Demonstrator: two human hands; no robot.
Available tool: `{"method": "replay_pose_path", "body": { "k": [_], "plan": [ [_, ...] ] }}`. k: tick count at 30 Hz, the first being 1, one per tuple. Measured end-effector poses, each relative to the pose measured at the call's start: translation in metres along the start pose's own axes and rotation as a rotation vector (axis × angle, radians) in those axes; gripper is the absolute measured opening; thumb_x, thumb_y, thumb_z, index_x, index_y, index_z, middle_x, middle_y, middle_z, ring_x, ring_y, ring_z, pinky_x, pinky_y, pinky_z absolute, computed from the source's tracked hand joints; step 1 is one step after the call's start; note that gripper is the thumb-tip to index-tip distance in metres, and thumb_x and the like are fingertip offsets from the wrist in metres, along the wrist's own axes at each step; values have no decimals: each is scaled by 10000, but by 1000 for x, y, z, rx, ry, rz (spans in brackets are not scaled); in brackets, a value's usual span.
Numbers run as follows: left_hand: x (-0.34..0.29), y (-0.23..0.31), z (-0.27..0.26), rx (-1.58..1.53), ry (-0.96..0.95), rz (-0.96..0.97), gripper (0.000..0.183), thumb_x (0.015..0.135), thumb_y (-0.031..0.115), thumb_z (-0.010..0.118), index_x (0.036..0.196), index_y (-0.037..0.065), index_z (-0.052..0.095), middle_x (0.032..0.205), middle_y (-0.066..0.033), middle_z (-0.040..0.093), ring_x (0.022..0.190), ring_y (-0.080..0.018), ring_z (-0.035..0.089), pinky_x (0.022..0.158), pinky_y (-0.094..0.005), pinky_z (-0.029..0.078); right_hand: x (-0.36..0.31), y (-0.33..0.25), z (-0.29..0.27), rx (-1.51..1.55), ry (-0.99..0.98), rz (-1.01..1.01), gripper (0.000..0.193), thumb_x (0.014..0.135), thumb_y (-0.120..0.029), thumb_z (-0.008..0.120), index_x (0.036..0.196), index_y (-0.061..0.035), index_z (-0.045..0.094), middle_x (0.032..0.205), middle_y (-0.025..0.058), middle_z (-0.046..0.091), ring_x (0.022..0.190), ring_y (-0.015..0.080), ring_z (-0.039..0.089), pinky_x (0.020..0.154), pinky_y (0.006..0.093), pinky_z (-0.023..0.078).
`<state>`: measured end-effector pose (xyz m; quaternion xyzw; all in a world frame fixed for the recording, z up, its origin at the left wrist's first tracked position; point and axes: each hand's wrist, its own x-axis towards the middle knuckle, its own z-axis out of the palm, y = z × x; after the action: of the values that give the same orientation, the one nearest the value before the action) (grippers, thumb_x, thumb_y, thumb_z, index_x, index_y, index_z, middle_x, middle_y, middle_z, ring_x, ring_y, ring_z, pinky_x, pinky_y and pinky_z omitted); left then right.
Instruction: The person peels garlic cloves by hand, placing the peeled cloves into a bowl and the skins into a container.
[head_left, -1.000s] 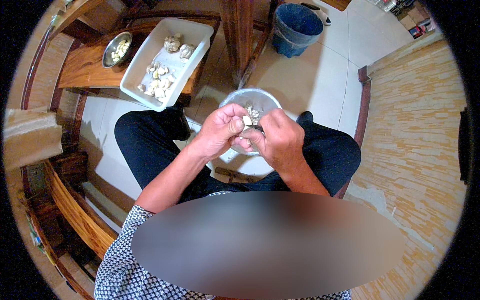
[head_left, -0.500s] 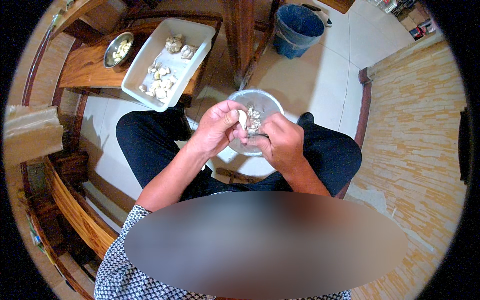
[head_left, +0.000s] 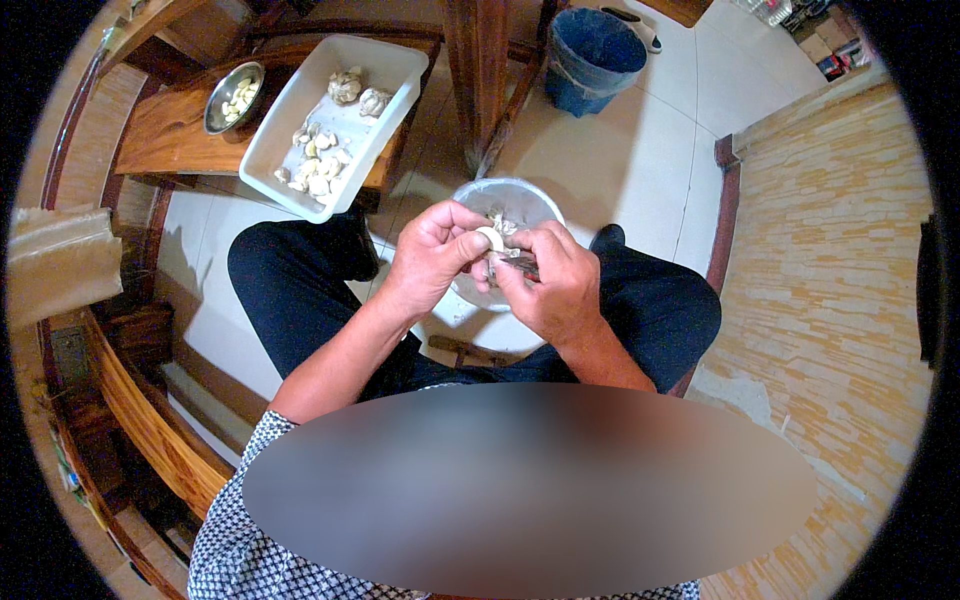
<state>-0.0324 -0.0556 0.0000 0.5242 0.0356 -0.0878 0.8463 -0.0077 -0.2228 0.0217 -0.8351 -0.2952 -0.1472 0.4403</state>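
Over the bucket, my left hand [head_left: 440, 258] pinches a pale garlic clove [head_left: 493, 239] between thumb and fingers. My right hand [head_left: 555, 272] is closed on a small dark tool [head_left: 520, 264] that looks like a small knife, mostly hidden by the fingers; its tip lies against the clove. Below both hands stands a whitish bucket [head_left: 535, 195] with garlic skins [head_left: 507, 222] in it. Left of it, a white plastic tub [head_left: 270, 160] holds two garlic bulbs [head_left: 345, 86] and several loose cloves [head_left: 320, 172]. A steel bowl [head_left: 214, 112] beside the tub contains several peeled cloves [head_left: 239, 98].
The tub and bowl rest on a wooden bench [head_left: 165, 140]. A blue lined bin [head_left: 595, 65] stands beyond the bucket, past a wooden post [head_left: 473, 80]. My knees flank the bucket. A patterned wall [head_left: 820, 270] rises at right; a wooden seat [head_left: 160, 410] lies at left.
My right hand has turned and come up to the clove, and the dark tool now shows between its fingers. The clove has tilted in my left hand.
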Motion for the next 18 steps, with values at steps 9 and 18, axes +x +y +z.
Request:
{"method": "replay_pose_path", "body": {
  "k": [9,18],
  "plan": [
    [-1,7,2,182,-43,96,229,852,61,592,1057,-21,535,827,-110,627,656,-158,622,596,-290,543,-4,4,3,44,36,79,244,646,-137,726,812,-32,581,740,126,599,634,286,612,552,374,492],
    [-4,7,5,448,39,217,164,879,93,568,1016,4,571,886,-48,616,761,-103,591,680,-245,507,-5,-5,1,126,-23,196,252,690,-206,743,790,-47,576,741,116,607,629,274,612,552,374,483]
  ]
}}
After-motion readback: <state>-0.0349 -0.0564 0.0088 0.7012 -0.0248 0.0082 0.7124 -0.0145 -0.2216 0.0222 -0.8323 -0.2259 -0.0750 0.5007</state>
